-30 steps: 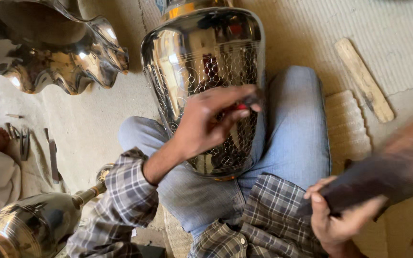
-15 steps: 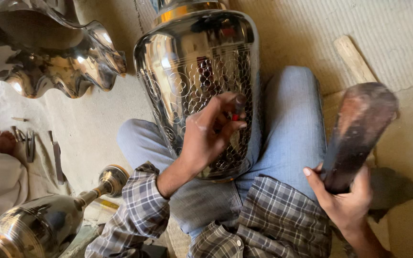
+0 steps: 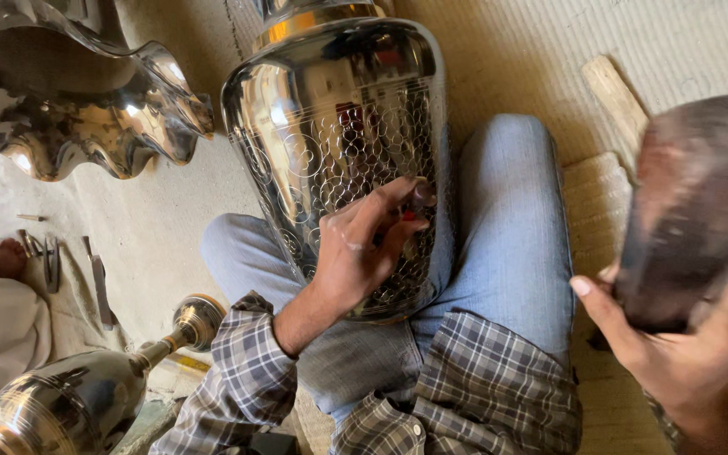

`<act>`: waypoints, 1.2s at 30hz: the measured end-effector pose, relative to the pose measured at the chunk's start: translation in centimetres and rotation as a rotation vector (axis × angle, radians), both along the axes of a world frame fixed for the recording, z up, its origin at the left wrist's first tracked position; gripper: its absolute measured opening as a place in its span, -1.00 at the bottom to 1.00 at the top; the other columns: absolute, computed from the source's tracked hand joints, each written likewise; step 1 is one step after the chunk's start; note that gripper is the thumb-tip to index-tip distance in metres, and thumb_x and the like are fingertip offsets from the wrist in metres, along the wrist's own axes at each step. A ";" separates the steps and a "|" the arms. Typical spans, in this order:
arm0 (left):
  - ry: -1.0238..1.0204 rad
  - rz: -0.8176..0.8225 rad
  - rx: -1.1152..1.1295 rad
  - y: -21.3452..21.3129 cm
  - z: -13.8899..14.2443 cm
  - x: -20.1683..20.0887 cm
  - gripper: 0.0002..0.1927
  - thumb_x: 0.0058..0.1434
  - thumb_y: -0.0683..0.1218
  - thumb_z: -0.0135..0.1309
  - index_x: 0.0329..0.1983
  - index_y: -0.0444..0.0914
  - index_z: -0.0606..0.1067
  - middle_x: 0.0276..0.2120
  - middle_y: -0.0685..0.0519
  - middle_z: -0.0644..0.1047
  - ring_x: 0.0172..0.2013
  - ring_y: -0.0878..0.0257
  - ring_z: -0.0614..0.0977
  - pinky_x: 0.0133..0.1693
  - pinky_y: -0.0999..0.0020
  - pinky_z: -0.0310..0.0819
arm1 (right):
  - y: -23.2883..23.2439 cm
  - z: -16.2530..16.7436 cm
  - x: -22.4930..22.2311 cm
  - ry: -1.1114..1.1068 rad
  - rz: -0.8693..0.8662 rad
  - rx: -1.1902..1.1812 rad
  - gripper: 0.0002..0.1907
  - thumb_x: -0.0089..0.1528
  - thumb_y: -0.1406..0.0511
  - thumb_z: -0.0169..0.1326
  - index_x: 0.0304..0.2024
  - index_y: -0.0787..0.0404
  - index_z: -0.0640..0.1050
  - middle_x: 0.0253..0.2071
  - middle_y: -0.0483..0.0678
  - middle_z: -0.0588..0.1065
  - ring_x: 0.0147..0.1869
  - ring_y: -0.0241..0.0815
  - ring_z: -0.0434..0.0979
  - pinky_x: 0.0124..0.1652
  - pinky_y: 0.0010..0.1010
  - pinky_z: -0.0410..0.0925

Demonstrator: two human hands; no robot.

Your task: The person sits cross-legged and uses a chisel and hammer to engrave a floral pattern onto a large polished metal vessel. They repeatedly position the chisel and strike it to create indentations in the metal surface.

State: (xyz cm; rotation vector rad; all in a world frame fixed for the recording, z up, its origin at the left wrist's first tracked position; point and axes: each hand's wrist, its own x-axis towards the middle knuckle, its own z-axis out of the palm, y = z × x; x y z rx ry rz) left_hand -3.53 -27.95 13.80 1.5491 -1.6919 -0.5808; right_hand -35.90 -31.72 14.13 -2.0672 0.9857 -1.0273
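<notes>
Woven straw matting [image 3: 676,42] underfoot, pale cloth to the left of it. Sitting on that matting in blue jeans [image 3: 507,219], with a tall polished metal vase [image 3: 330,109] lying propped between the knees, neck pointing away, its belly covered in a punched pattern of circles.

Pressing against the vase's lower patterned side with the left hand [image 3: 355,253]: fingers curled shut around a small red-tipped tool [image 3: 409,216], thumb laid along the top, tip touching the metal or just off it; hard to tell which. Same patch of pattern as half a second ago and a second ago, so no shift of the hand or the vase between pictures.

Gripping a dark, worn wooden mallet [image 3: 693,211] in the right hand [image 3: 676,354], fingers wrapped tight round its lower end. Here lies the change: a second ago held low and blurred near the lap, half a second ago stood upright beside the right knee, now lifted higher and nearer the camera, smeared with motion, well apart from the tool. Judged from that, mid-swing in a run of blows, with the tool held steady as the fixed point.

Round about: a scalloped silver bowl [image 3: 111,126] at upper left, a second vase [image 3: 61,404] on its side at lower left, a flat wooden stick [image 3: 617,97] on the mat beyond the right knee, a few small metal tools [image 3: 48,261] on the cloth, and beside them part of another person [image 3: 2,253] in white at the left edge.
</notes>
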 end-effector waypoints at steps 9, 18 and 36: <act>-0.047 -0.145 0.012 -0.9 -0.6 0.3 -0.57 0.31 -0.27 0.21 0.23 -0.20 0.48 -0.06 0.07 0.68 -0.23 0.23 0.76 -0.30 0.37 0.73 | -1.6 0.2 0.9 0.601 0.062 0.216 -0.14 0.01 0.48 0.40 0.35 0.07 0.41 -0.28 0.11 0.59 -0.38 -0.12 0.60 -0.40 -0.24 0.50; -0.087 -0.372 0.156 -3.2 -1.6 0.9 -0.51 0.29 -0.18 0.22 0.29 -0.14 0.46 0.11 -0.05 0.63 -0.47 0.29 0.70 -0.56 0.42 0.62 | 1.8 -2.0 1.4 0.006 -0.136 0.524 -0.06 0.05 0.46 0.22 0.50 0.20 0.25 -0.18 0.00 0.53 -0.17 -0.31 0.54 -0.16 -0.51 0.43; 0.048 -0.668 0.217 -5.0 -1.6 1.0 -0.53 0.27 -0.16 0.21 0.27 -0.18 0.51 -0.04 0.02 0.69 -0.29 0.28 0.78 -0.44 0.41 0.65 | 6.3 -4.3 2.1 -0.133 -0.268 0.650 -0.22 0.12 0.47 0.23 0.39 0.35 0.32 -0.16 0.05 0.51 -0.12 -0.27 0.55 -0.09 -0.45 0.48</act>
